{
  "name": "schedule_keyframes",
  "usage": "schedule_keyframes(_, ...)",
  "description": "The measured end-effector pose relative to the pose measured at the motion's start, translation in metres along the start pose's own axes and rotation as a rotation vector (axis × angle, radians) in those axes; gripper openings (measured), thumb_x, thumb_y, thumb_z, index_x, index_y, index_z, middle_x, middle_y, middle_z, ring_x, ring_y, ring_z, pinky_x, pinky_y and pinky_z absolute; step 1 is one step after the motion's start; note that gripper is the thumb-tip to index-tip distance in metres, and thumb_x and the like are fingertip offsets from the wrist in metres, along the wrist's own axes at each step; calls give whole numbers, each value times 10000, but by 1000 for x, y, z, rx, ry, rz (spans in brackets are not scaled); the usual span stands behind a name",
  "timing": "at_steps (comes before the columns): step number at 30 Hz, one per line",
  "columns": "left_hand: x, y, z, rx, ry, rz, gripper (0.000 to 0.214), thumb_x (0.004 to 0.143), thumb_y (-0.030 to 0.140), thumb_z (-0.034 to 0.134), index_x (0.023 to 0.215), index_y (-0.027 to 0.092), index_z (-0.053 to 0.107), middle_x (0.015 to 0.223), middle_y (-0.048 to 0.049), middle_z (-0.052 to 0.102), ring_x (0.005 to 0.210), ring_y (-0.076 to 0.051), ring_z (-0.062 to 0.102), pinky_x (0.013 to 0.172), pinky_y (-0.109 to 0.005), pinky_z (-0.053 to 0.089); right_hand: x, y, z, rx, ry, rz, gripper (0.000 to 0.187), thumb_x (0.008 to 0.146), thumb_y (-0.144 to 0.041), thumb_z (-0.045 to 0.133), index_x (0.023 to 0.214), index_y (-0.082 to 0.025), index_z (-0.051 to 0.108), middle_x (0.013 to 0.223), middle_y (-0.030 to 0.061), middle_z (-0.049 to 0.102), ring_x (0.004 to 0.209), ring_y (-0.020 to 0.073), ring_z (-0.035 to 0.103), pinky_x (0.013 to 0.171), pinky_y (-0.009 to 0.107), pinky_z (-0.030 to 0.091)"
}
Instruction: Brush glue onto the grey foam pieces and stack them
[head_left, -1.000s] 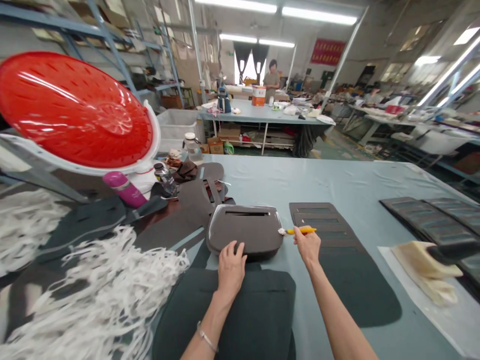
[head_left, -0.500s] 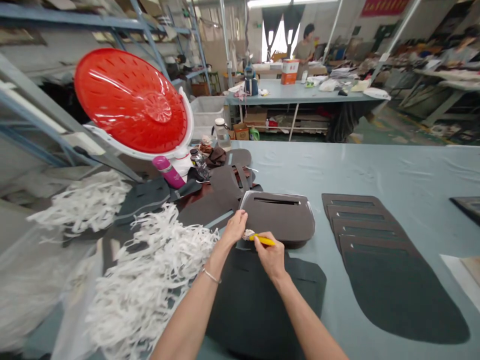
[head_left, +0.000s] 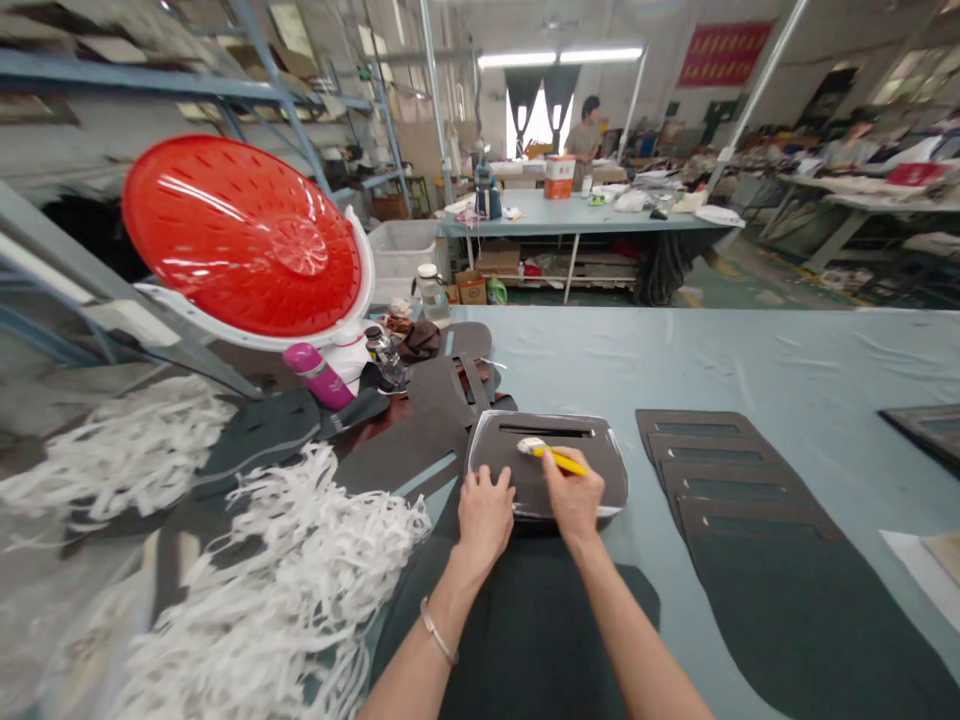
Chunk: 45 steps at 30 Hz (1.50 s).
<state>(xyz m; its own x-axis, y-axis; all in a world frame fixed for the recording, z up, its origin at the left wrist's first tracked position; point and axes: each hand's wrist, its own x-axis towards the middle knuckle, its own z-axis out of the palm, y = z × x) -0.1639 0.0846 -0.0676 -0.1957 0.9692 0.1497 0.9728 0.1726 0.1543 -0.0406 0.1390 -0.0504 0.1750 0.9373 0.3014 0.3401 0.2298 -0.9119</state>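
Observation:
My right hand (head_left: 574, 490) is closed around a yellow-handled brush (head_left: 561, 460). Its whitish tip points left, over the dark grey panel (head_left: 540, 478), just below the panel's long slot. White shows along much of the panel's rounded edge. With fingers spread, my left hand (head_left: 486, 510) rests palm down on the panel's lower left part. A larger dark sheet (head_left: 551, 610) lies beneath both forearms, nearer to me.
Left of my arms are a heap of white strips (head_left: 300, 590) and dark cut pieces (head_left: 397, 450). Overlapping slotted panels (head_left: 810, 580) lie to the right. A red basin-like object (head_left: 247, 240), a pink bottle (head_left: 319, 375) and a clear bottle (head_left: 431, 297) stand farther back.
My right hand has moved the brush from the panel's lower left edge up over its face. My left hand has gone from pinching near the edge to lying spread on the panel.

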Motion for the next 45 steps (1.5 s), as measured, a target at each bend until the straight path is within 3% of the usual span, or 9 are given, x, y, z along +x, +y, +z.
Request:
schedule_keyframes(2, -2, 2, 2, 38, 7, 2, 307, 895, 297, 389, 1160, 262, 540, 1040, -88, 498, 921, -227, 473, 787, -359, 418, 5, -9, 47, 48, -83, -58, 278, 817, -427, 514, 842, -190, 656, 812, 38, 678, 688, 155, 615, 688, 244, 476)
schedule_keyframes(4, -2, 1, 5, 35, 11, 4, 304, 898, 283, 381, 1155, 269, 544, 1043, -84, 494, 915, -220, 470, 783, -353, 420, 12, -3, 62, 20, -125, -77, 262, 816, -410, 507, 824, -200, 663, 800, 33, 682, 685, 155, 614, 693, 245, 469)
schedule_keyframes(12, -3, 0, 11, -7, 67, -3, 346, 891, 276, 405, 1220, 278, 514, 1032, -83, 476, 939, -228, 451, 802, -366, 425, 54, 58, -47, -332, 314, 23, 299, 793, -441, 531, 812, -170, 658, 735, 52, 665, 654, 184, 594, 650, 263, 429)
schedule_keyframes(20, 0, -2, 15, 16, 71, 38, 356, 908, 245, 352, 1221, 261, 521, 1038, -89, 489, 935, -220, 458, 803, -351, 431, 46, 19, 59, -155, -81, -164, 246, 837, -375, 476, 836, -200, 649, 776, 27, 675, 679, 149, 602, 673, 229, 432)
schedule_keyframes(25, -3, -2, 15, -79, 66, 18, 349, 908, 274, 356, 1204, 272, 541, 1038, -87, 499, 930, -222, 465, 812, -359, 419, 69, 63, -23, -365, 203, -35, 293, 789, -434, 515, 794, -179, 660, 681, 47, 661, 613, 176, 593, 629, 256, 429)
schedule_keyframes(29, 4, -14, 5, -300, -12, -24, 334, 892, 287, 384, 1163, 248, 576, 1082, -99, 524, 992, -238, 479, 882, -390, 397, 56, 55, -72, -294, 293, -49, 290, 797, -424, 531, 825, -165, 656, 747, 62, 667, 656, 177, 603, 652, 258, 443)
schedule_keyframes(36, 37, -70, -3, -814, -182, -195, 376, 899, 307, 304, 1202, 196, 496, 1024, -72, 652, 930, -167, 603, 877, -322, 444, -58, -11, -9, 63, -392, -252, 164, 842, -294, 532, 902, -187, 640, 855, 54, 655, 757, 161, 607, 728, 258, 468)
schedule_keyframes(39, 35, -71, 6, -800, -219, -141, 344, 880, 288, 344, 1146, 188, 537, 1055, -70, 656, 999, -174, 590, 928, -333, 423, -74, -9, -5, 89, -439, -278, 161, 849, -266, 516, 917, -180, 633, 838, 57, 648, 752, 160, 601, 727, 267, 470)
schedule_keyframes(45, 28, -63, 10, -646, -243, -105, 339, 887, 251, 320, 1128, 178, 547, 1123, -83, 631, 1064, -176, 561, 959, -329, 393, -47, 47, -127, -169, -105, -103, 156, 810, -325, 580, 834, -180, 633, 763, 37, 639, 638, 139, 579, 625, 236, 457)
